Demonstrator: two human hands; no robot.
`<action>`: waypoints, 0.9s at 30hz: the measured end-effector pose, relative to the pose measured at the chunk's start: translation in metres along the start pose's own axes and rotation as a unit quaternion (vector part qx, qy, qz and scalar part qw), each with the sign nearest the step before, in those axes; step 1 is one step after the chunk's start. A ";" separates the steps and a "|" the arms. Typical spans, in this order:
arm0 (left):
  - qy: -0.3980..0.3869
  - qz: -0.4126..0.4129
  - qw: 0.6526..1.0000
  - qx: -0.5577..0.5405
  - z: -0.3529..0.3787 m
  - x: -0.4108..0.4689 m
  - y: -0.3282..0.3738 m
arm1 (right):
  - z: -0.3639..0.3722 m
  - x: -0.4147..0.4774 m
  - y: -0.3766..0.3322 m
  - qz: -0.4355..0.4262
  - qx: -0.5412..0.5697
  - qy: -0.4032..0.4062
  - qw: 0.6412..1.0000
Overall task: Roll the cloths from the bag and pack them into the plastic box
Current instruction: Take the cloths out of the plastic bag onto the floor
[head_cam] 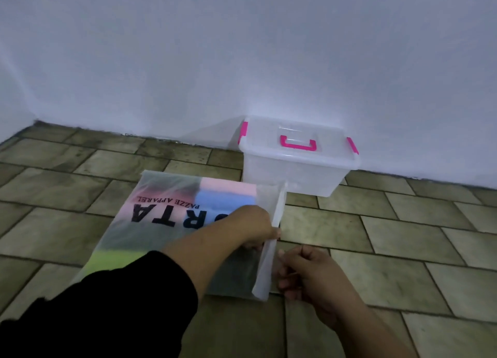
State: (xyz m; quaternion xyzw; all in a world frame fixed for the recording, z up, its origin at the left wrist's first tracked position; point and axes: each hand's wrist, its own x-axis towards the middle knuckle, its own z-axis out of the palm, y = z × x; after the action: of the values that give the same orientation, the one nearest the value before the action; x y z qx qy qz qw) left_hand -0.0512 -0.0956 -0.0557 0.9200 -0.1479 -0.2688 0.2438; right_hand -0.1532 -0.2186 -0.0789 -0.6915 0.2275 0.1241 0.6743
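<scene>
Frosted plastic, the bag (166, 231) lies flat on the tiled floor (403, 236) with folded cloths (226, 197) showing through it; its flap (271, 250) stands up along the 3 o'clock edge; the plastic box (295, 169) sits at the bag's 1 o'clock against the wall (242, 48), lid (271, 147) shut. Your left hand (255, 224) is curled on the bag's mouth; your right hand (306, 274) pinches the flap from outside; the two are near but apart. Pin the mouth down with the left and peel the flap slowly toward 3 o'clock; a jerk could tear the film or drag the stack askew.
</scene>
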 end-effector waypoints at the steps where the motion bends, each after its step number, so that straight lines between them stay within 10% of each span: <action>1: 0.009 0.009 1.000 -0.013 0.000 -0.001 -0.002 | 0.002 0.000 -0.001 -0.004 -0.008 0.004 1.000; 12: 0.024 0.007 0.989 -0.148 0.001 -0.009 -0.013 | -0.006 0.011 0.003 0.009 -0.077 0.065 0.995; 17: 0.133 0.052 0.988 -0.059 -0.022 -0.029 -0.025 | -0.021 0.009 0.013 -0.041 -0.275 0.118 0.953; 27: 0.187 0.065 0.973 0.117 -0.034 -0.042 -0.059 | 0.006 -0.011 -0.004 -0.261 -0.329 0.136 0.897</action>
State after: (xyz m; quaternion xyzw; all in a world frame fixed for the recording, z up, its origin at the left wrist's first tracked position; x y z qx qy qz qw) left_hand -0.0578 -0.0167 -0.0440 0.9644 -0.1898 -0.0565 0.1752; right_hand -0.1602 -0.2114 -0.0710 -0.9186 0.0751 -0.0839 0.3788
